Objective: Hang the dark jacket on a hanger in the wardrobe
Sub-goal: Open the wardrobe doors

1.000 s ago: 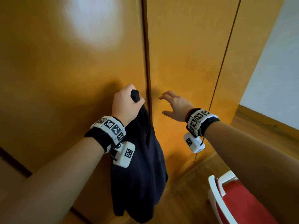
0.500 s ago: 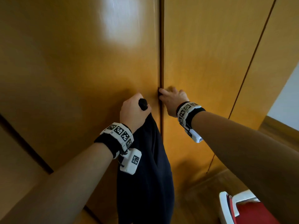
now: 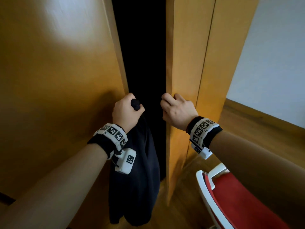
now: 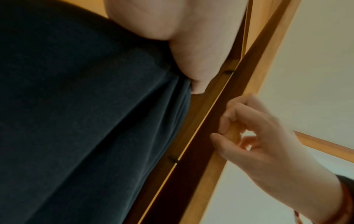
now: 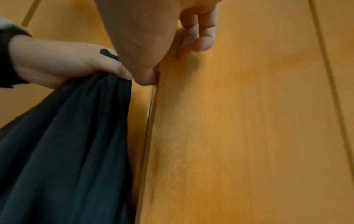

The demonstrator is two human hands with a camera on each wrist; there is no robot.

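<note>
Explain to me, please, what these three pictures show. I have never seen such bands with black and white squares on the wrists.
A person wears three cameras: one on the head and one on each wrist; the patterned bands carry the wrist cameras. The head view looks down at both hands. The left hand holds the bunched dark jacket, which hangs down from its grip. The right hand curls its fingers round the edge of the right wardrobe door; a dark gap shows between the two doors. The other two pictures look along each hand from below. A red chair stands at the lower right.
</note>
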